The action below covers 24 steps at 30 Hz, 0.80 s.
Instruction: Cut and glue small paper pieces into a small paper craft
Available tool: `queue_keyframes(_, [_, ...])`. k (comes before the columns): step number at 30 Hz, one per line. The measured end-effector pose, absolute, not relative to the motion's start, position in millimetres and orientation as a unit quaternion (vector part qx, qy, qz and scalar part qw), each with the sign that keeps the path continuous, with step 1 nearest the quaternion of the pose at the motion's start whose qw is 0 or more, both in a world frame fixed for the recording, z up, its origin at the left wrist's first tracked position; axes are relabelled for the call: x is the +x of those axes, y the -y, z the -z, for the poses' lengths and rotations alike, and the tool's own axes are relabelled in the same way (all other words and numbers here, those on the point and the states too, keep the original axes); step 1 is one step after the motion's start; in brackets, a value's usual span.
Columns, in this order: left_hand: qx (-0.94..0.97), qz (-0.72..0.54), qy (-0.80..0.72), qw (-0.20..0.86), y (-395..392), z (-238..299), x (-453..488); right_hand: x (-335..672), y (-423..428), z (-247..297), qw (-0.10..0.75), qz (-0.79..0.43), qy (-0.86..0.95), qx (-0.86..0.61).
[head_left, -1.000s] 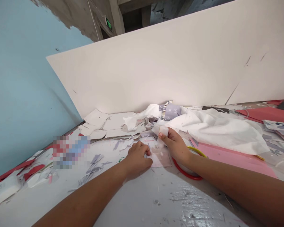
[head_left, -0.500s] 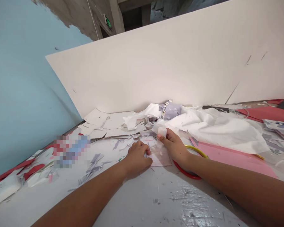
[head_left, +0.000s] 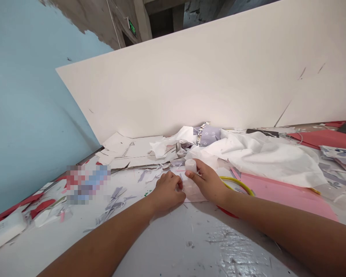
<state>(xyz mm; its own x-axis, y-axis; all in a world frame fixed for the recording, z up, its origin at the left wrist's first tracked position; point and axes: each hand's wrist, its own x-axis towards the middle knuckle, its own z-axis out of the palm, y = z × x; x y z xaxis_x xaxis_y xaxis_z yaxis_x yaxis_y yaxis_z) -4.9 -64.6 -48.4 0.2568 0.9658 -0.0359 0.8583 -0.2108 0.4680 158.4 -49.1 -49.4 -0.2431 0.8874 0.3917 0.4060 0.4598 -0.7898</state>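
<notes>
A short white cylinder that looks like a glue stick (head_left: 190, 166) is held nearly upright in my right hand (head_left: 208, 182), thumb and fingers closed round it. Under it lies a pale pink sheet of paper (head_left: 196, 197), partly covered by both hands. My left hand (head_left: 168, 192) rests at the sheet's left edge with its fingers curled and the thumb near the index finger. Its fingertips seem to press on the paper, though they are partly hidden. Beneath my right wrist sits a yellow and red ring (head_left: 240, 182), partly covered.
White cloth (head_left: 265, 154) lies bunched behind my right hand, with a lavender patterned piece (head_left: 210, 135) beside it. Pink paper (head_left: 279, 192) is at the right. Cardboard pieces (head_left: 141, 150) and paper strips (head_left: 115, 200) lie to the left. A tall white board (head_left: 190, 77) stands behind.
My right hand has shifted slightly left with the glue stick, closer to my left hand. The left hand has stayed nearly in place.
</notes>
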Motion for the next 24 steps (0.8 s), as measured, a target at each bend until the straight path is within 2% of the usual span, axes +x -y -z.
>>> queue_keyframes(5, [0.772, -0.131, -0.59, 0.196, 65.0, 48.4, -4.5, 157.4, 54.4, 44.7, 0.389, -0.22, 0.799, -0.401])
queue_keyframes(15, [0.758, -0.131, -0.608, 0.197, 63.1, 48.5, -3.0, 159.2, 52.5, 45.6, 0.408, -0.26, 0.761, -0.432])
queue_keyframes(24, [0.741, -0.125, -0.625, 0.213, 56.1, 53.1, -4.1, 157.8, 52.9, 47.3, 0.429, -0.279, 0.771, -0.38])
